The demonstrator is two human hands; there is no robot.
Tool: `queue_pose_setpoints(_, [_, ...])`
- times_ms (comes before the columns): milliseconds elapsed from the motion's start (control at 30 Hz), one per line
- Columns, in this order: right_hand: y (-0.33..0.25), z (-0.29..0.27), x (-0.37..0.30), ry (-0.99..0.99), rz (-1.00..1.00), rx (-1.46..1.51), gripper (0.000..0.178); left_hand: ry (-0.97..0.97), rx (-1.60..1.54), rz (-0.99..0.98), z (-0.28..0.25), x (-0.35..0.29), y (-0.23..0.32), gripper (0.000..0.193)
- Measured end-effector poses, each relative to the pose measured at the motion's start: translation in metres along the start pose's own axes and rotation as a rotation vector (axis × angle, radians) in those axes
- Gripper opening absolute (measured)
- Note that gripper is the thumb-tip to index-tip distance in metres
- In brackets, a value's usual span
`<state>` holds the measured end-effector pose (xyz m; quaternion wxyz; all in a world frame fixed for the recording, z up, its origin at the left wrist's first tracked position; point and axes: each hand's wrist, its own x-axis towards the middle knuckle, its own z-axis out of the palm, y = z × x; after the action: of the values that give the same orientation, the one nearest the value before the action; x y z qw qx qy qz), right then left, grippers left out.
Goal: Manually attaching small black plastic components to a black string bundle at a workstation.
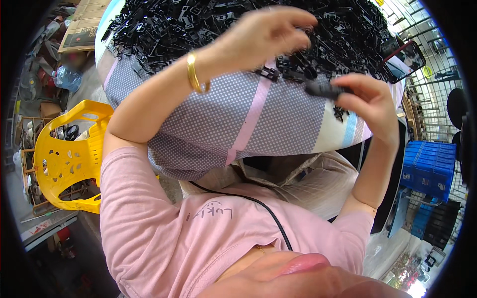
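Right grip [373, 103] pinches a dark part [322, 90] by one end, likely leaving the other free; left grip [271, 38], blurred, looks spread, black-parts pile [174, 37] beyond it, probably for reach.

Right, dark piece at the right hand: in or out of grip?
In: the right hand pinches one end of the dark piece; the other end juts leftward. Blur hides finer detail.

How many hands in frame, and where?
2: the left hand, fingers apart, above the black parts pile; the right hand, holding a dark piece over the patterned cloth. No others show.
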<state>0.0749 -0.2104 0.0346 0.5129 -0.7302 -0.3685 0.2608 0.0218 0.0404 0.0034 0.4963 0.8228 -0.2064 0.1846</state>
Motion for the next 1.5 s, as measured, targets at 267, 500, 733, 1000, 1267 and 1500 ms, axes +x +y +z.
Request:
queue_pose_setpoints(267, [-0.012,0.021,-0.026,-0.616,-0.191,-0.624,0.018,-0.188,0.891,-0.027,-0.093,0.018,-0.076,0.025])
queue_pose_setpoints(500, [0.025,0.008,0.005,0.288,-0.352,-0.754,0.015,0.201,0.658,-0.092,-0.057,0.025,-0.035,0.019])
queue_pose_setpoints(733, [0.041,0.017,0.03,0.394,-0.553,-1.131,0.011,0.061,-0.268,-0.352,-0.015,0.009,-0.005,0.028])
queue_pose_setpoints(1000, [0.017,0.026,0.016,0.464,-0.39,0.082,0.028,-0.088,-0.587,-0.631,0.017,-0.01,0.012,0.032])
queue_pose_setpoints(1267, [0.017,0.045,0.02,0.415,-0.615,-0.431,0.02,-0.062,-0.797,-0.646,0.024,-0.015,0.013,0.03])
queue_pose_setpoints(1500, [0.018,0.047,0.021,0.454,-0.637,-0.617,0.017,-0.047,-0.766,-0.657,0.024,-0.016,0.015,0.029])
